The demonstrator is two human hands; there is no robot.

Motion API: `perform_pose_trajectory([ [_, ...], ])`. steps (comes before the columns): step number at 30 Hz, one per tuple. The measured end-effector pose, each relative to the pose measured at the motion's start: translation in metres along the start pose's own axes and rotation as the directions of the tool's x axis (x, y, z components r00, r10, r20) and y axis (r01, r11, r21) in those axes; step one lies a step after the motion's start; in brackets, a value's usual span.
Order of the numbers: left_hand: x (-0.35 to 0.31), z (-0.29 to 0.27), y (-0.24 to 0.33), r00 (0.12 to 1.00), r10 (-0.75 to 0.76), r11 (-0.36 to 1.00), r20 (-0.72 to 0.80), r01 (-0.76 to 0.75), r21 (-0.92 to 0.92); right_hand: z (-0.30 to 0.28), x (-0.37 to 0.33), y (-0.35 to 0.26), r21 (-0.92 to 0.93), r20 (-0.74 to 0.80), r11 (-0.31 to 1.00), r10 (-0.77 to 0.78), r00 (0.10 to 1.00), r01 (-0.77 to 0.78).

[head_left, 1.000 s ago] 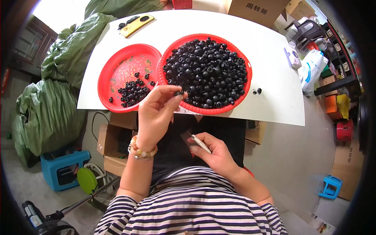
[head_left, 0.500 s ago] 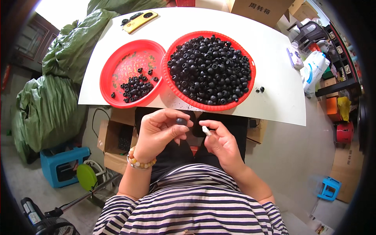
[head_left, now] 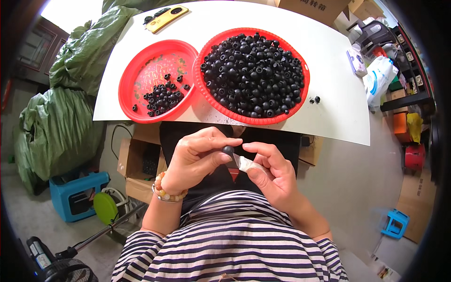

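Observation:
My left hand [head_left: 199,152], with a beaded bracelet on its wrist, pinches a small round black piece [head_left: 228,150] between thumb and fingertips. In my right hand [head_left: 274,175] is a small blade with a white-wrapped handle [head_left: 249,164], and its thin metal end meets or nearly meets the black piece. Both hands are in front of the table edge, above my lap. Beyond them on the table, a deep red basin [head_left: 307,87] is heaped with black pieces of the same kind. To its left, a shallower red tray [head_left: 136,58] holds a smaller group of hollow-looking ones.
A yellow phone [head_left: 167,19] lies at the back left of the white table [head_left: 336,113]. Two loose black bits [head_left: 315,100] lie right of the basin. Green sacks [head_left: 56,136], a blue stool [head_left: 77,197] and an open carton [head_left: 138,164] stand to the left.
My hands have come together, bringing the blade up to the black piece. More of the white-wrapped handle and the blade now show. The view has shifted slightly.

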State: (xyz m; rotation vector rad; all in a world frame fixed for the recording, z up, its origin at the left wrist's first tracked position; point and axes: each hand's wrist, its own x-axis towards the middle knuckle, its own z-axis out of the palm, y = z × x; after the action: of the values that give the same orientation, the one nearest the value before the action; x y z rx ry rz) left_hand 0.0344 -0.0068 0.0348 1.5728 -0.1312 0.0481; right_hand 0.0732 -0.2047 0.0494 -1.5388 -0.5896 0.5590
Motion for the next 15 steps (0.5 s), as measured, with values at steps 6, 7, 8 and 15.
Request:
perform_pose_trajectory([
  [6,-0.0016,0.0021,0.0008,1.000,-0.021,0.999,0.022,0.022,-0.034,0.0039,0.0010,0.0020,0.025,-0.002,0.999,-0.034,0.999,0.034],
  [7,-0.0017,0.0023,0.0008,0.999,-0.022,0.999,0.027,0.023,-0.036,0.0047,0.0011,0.0025,0.047,-0.009,0.998,-0.044,0.999,0.044],
  [8,-0.0017,0.0024,0.0008,0.999,-0.020,0.999,0.028,0.021,-0.036,0.0048,0.0011,0.0025,0.040,-0.009,0.998,-0.046,0.999,0.046],
  [15,-0.0022,0.0032,0.0010,0.999,-0.039,0.998,0.033,0.040,-0.054,0.0066,0.0012,0.0041,0.080,-0.013,0.996,-0.042,0.999,0.043],
])
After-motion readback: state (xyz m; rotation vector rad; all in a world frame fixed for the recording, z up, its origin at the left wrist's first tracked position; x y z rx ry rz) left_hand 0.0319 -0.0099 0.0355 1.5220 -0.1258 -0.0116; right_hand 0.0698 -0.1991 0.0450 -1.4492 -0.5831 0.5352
